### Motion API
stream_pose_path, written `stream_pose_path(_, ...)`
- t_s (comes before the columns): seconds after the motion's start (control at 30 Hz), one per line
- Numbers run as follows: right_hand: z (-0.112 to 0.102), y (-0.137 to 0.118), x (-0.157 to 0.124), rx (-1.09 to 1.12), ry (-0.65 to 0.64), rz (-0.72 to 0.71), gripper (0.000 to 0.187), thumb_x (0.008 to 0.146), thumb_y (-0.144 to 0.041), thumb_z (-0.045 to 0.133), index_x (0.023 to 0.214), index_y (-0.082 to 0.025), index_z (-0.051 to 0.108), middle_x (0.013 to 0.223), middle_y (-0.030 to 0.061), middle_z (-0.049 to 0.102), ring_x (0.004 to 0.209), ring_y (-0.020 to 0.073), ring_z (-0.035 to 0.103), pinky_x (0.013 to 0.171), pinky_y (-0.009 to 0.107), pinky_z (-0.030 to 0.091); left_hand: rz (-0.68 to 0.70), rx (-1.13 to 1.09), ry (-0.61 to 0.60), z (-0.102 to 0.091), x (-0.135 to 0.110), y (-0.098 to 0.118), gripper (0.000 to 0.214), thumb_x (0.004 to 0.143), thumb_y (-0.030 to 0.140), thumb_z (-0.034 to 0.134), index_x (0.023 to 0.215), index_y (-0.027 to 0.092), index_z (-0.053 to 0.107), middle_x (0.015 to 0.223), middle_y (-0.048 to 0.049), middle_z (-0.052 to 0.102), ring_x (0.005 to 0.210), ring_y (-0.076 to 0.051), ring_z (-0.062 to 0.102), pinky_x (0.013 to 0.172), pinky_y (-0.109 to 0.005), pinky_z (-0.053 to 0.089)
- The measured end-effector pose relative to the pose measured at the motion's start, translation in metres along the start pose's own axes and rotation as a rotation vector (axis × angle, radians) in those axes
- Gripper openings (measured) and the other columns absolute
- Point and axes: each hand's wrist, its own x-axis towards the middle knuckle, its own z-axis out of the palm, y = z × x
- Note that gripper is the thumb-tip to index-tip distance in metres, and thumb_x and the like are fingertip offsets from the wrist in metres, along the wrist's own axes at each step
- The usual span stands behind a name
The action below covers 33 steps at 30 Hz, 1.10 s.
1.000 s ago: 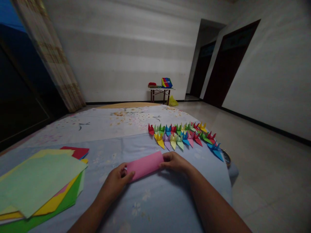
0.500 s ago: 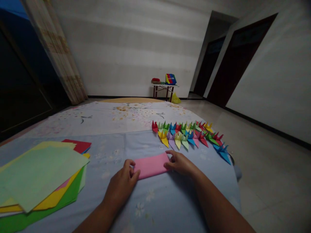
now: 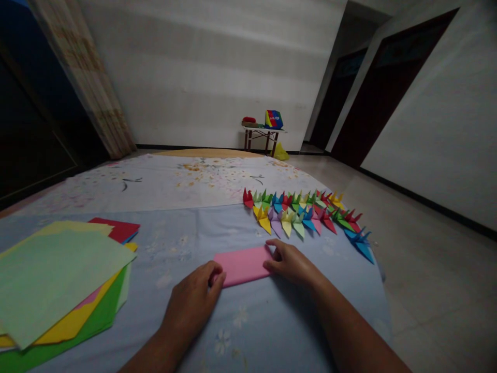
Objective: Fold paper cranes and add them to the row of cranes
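Observation:
A pink sheet of paper [image 3: 244, 265], folded into a rectangle, lies on the blue part of the tablecloth in front of me. My left hand [image 3: 200, 290] grips its left end, thumb and fingers closed at the edge. At the opposite end, my right hand [image 3: 289, 261] has the paper between its thumb and fingers. The corners under my fingers are partly hidden. Beyond the right hand stand several folded paper cranes [image 3: 287, 223] in many colours, set in rows.
To the left lies a fanned stack of coloured paper sheets [image 3: 62, 274], pale green on top. The flowered tablecloth [image 3: 217, 181] covers a round table whose edge curves away at right. Against the far wall is a small table [image 3: 264, 129] with a colourful box [image 3: 274, 119].
My left hand's fingers have curled in closer on the paper's left end. The right hand keeps its hold. The whole view has shifted slightly.

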Motion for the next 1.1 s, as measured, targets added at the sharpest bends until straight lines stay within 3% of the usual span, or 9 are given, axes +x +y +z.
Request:
stream_pose_path(0.3,0.0002,0.0015,0.0005,0.001,0.014,-0.006,0.048,0.071,-0.030,0.061,0.116,-0.018,0.050,0.070,-0.0007,0.059,0.061,0.0122,0.052,0.055,0.022,0.034,0.052,0.021,0.015,0.0040,0.0017,-0.0026,0.028,0.087,0.033,0.037,0.095,0.023,0.062,0.090,-0.0025,0.062,0.084,-0.017,0.059,0.075,-0.028,0.041)
stream_pose_path(1.1,0.0009,-0.0018,0.0002,0.019,0.033,0.023,0.042,0.071,-0.029,0.061,0.111,-0.018,0.054,0.067,-0.0013,0.058,0.059,0.0117,0.051,0.053,0.021,0.033,0.024,0.099,-0.009,0.0034,0.0017,0.0005,0.029,0.089,0.033,0.037,0.100,0.026,0.063,0.084,-0.0021,0.056,0.076,-0.014,0.057,0.070,-0.023,0.040)
